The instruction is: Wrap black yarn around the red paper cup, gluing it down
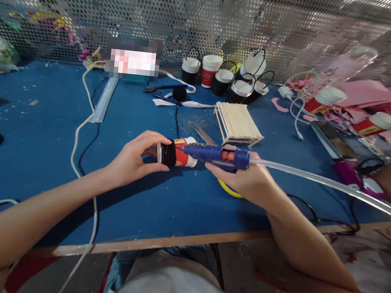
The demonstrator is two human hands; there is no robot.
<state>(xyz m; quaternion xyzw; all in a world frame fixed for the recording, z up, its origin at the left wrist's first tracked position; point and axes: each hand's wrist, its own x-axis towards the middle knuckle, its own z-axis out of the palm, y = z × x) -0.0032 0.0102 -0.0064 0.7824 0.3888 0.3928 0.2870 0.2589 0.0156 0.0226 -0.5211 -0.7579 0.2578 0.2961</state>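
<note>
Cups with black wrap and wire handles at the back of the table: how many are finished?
5, clustered by the mesh wall: one left of the red cup, one right of it, one tilted behind, two in front. Others may be hidden behind.

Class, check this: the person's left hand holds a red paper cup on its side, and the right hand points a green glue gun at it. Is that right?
Not quite. The head view shows the glue gun in the right hand is blue, not green. The left hand does hold the red paper cup on its side.

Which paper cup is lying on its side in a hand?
The red cup with black wrap, held sideways in the left hand. The back cups stand on the table, unheld.
</note>
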